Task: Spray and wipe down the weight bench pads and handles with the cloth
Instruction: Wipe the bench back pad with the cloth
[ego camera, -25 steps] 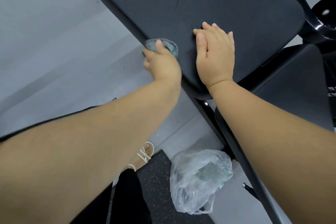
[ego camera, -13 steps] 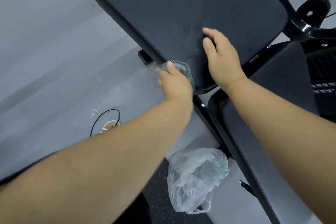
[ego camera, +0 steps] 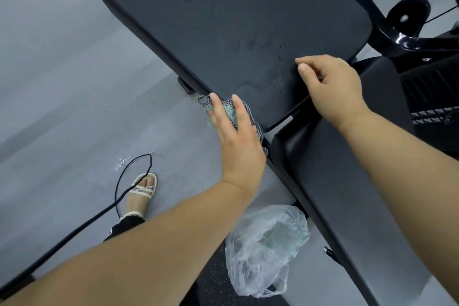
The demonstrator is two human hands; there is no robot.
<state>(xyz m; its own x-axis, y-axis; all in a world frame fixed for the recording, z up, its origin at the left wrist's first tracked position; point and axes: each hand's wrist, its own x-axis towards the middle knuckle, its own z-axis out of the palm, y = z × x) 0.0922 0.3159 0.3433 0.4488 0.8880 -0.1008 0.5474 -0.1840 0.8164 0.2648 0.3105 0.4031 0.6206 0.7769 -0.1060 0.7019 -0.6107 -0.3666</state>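
Note:
The black bench pad (ego camera: 236, 20) slants across the upper middle, with faint wet marks near its lower end. A checkered cloth with a teal side (ego camera: 252, 117) lies against the pad's lower left edge near the corner. My left hand (ego camera: 238, 141) presses it there with straight fingers, the cloth showing between and beside them. My right hand (ego camera: 330, 87) rests on the pad's lower right edge with fingers loosely curled, holding nothing I can see. A second black pad (ego camera: 347, 181) runs down to the right below the first.
A clear plastic bag (ego camera: 265, 251) with something teal inside lies on the floor under the bench. A black cable (ego camera: 134, 174) loops by my sandalled foot (ego camera: 142, 191). The black metal frame (ego camera: 402, 32) stands at upper right. A speckled black mat (ego camera: 213, 281) lies on the grey floor.
My left hand slid the cloth down the pad's left edge to the near corner and its fingers straightened. My right hand moved to the pad's right edge and curled.

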